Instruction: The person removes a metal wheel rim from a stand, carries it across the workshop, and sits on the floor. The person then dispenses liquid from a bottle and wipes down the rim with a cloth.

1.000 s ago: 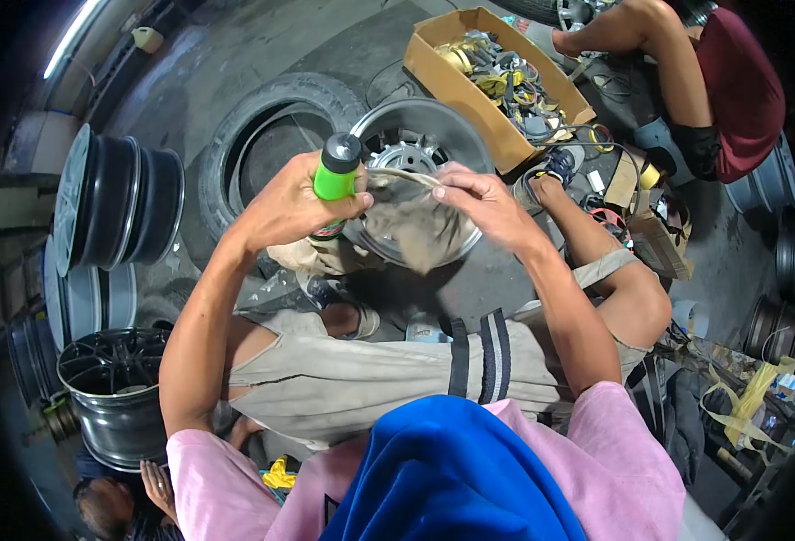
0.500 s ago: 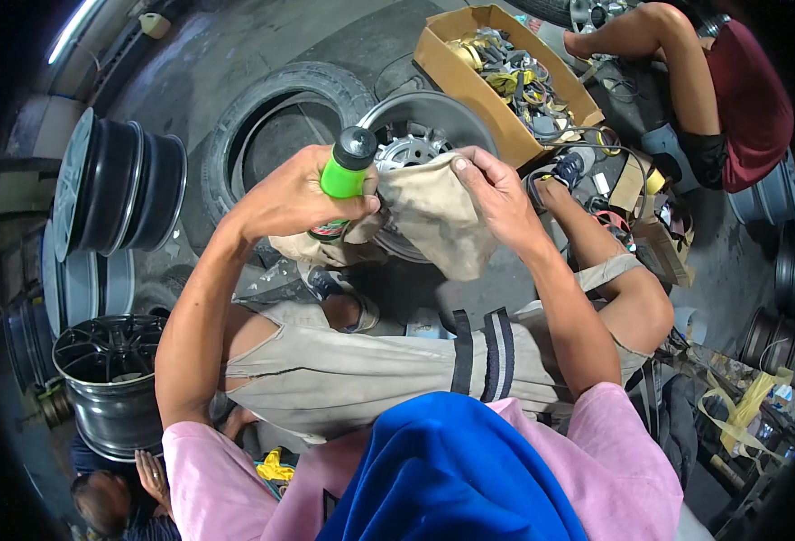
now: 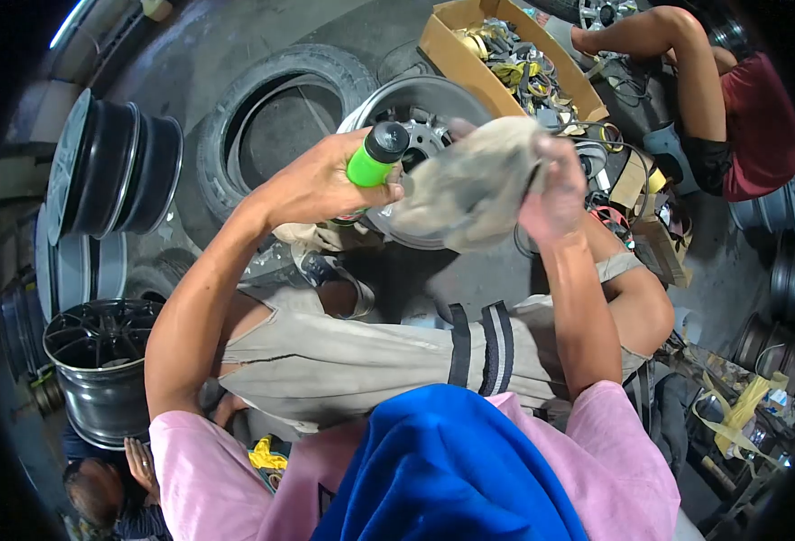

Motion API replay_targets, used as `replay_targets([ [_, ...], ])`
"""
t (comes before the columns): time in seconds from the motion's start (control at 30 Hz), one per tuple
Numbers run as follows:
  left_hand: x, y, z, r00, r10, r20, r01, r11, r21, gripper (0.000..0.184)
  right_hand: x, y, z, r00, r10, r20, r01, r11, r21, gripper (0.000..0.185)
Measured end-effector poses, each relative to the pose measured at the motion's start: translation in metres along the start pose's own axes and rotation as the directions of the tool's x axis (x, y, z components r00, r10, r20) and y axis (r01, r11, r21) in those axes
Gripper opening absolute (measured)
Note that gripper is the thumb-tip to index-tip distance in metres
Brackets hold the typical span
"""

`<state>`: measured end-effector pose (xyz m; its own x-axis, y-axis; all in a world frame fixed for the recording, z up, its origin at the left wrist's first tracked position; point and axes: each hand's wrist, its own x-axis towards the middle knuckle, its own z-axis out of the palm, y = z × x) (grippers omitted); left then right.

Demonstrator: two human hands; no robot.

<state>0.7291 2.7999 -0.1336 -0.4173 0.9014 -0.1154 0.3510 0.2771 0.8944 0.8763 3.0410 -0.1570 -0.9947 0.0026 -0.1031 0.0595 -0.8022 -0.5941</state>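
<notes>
One green bottle is clasped in the left hand; the right hand's fingers grip a blurred, stained cloth above a wheel.

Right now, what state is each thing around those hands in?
Left hand: closed around the bottle
Green bottle: black top on, tilted
Right hand: gripping the cloth, blurred
Cloth: stained, raised, blurred
Silver wheel: no tire on it, partly hidden by the cloth
Tire: lying on its side, no wheel inside
Cardboard box: open, full of mixed items
Black wheel: no tire on it
</notes>
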Motion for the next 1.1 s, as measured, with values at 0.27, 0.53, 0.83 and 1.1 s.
replay_targets([
  [0.27,-0.017,-0.011,-0.014,0.935,-0.328,0.132,0.317,0.943,0.099,0.019,-0.017,-0.004,-0.044,0.943,-0.170,-0.288,-0.003,0.856,-0.517,0.054],
  [0.53,-0.032,-0.067,0.013,0.930,-0.256,0.265,0.116,0.886,0.450,0.026,-0.055,0.095,-0.072,0.984,-0.033,-0.177,-0.166,0.221,-0.961,0.069],
  [0.83,-0.033,-0.081,0.033,0.882,-0.364,0.298,0.115,0.781,0.614,0.031,-0.043,0.099,-0.056,0.922,0.362,-0.138,-0.368,0.709,-0.601,0.056],
  [1.1,-0.032,-0.076,0.049,0.860,-0.413,0.299,0.055,0.658,0.751,0.035,-0.045,0.101,-0.061,0.836,0.513,-0.194,-0.545,0.738,-0.398,0.049],
])
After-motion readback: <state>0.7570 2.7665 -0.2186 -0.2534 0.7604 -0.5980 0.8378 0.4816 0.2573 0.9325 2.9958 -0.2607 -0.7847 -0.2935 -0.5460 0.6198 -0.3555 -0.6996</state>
